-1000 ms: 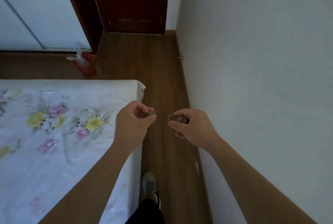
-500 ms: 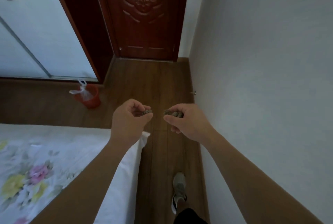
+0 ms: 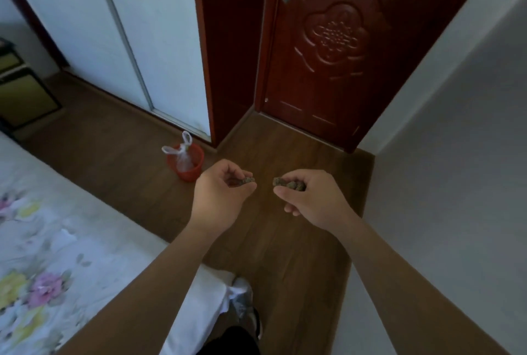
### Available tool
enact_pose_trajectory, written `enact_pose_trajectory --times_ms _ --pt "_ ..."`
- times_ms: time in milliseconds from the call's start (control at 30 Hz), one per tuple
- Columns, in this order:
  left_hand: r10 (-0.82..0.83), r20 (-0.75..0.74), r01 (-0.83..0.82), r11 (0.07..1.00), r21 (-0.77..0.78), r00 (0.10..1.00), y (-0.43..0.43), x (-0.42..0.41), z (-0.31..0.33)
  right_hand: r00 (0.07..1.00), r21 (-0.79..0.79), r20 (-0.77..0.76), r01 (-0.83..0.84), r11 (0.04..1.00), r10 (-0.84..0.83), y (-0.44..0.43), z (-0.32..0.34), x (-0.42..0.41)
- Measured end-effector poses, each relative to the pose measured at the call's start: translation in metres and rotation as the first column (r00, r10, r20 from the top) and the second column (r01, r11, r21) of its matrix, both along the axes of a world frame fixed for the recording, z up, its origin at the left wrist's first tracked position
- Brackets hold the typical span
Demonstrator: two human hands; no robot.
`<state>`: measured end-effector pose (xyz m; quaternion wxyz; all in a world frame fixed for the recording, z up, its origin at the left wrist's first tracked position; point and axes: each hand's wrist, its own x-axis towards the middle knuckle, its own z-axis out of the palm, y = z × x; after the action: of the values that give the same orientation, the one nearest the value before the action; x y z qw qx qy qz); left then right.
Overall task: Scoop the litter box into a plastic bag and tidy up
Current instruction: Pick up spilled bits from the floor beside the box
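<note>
My left hand (image 3: 221,193) pinches a small grey-brown litter clump (image 3: 247,180) between thumb and fingers. A larger, lumpy litter clump (image 3: 288,183) sits in the closed fingers of my right hand (image 3: 309,199). Both hands are held out at waist height over the wooden floor, a short gap between them. A small red bin (image 3: 189,166) lined with a clear plastic bag (image 3: 184,155) stands on the floor just left of and beyond my left hand. No litter box is in view.
A bed with a floral sheet (image 3: 57,254) fills the lower left. A dark red door (image 3: 336,49) stands shut ahead, with white sliding wardrobe panels (image 3: 114,26) to its left. A grey wall (image 3: 456,155) runs along the right. My shoe (image 3: 242,306) is on the floor strip.
I have walked forward past the bed's corner. The door and the red bin have come much closer, the bin now near my left hand. Both hands keep their grip on the clumps.
</note>
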<state>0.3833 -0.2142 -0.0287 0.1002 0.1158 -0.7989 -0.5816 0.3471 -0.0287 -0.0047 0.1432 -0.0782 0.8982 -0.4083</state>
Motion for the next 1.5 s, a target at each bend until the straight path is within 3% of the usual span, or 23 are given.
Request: enact_pose_trajectory --times_ms 267,500,667,833,1000,1167,1500 --pt "0.118 0.093 -0.121 0.992 0.029 0.989 -0.052 -0.170 -0.010 0.991 0.039 0.010 -0.137 0.990 0.137 -0.054 -0.002 -0.180" --pt "0.277 0.116 -0.287 0.955 0.074 0.954 -0.105 -0.265 -0.003 0.953 0.011 0.029 -0.301 0.953 0.301 -0.114 0.001 -0.310" --pt "0.449 0.138 -0.458 0.888 0.035 0.883 -0.143 -0.329 -0.018 0.874 0.018 -0.001 -0.485 0.874 0.486 -0.168 -0.013 -0.404" --pt "0.635 0.186 -0.650 0.759 0.034 0.750 -0.176 -0.384 -0.029 0.761 0.015 0.031 -0.649 0.761 0.648 -0.226 -0.022 -0.490" --pt "0.764 0.187 -0.777 0.629 0.000 0.618 -0.210 -0.411 -0.030 0.617 -0.016 0.097 -0.784 0.621 0.781 -0.294 -0.029 -0.535" --pt "0.827 0.209 -0.840 0.541 -0.038 0.522 -0.263 -0.417 -0.045 0.529 -0.018 0.137 -0.844 0.536 0.837 -0.360 -0.049 -0.554" --pt "0.748 0.403 -0.802 0.595 -0.055 0.528 -0.361 -0.460 -0.137 0.558 0.092 0.271 -0.826 0.556 0.785 -0.454 -0.149 -0.609"
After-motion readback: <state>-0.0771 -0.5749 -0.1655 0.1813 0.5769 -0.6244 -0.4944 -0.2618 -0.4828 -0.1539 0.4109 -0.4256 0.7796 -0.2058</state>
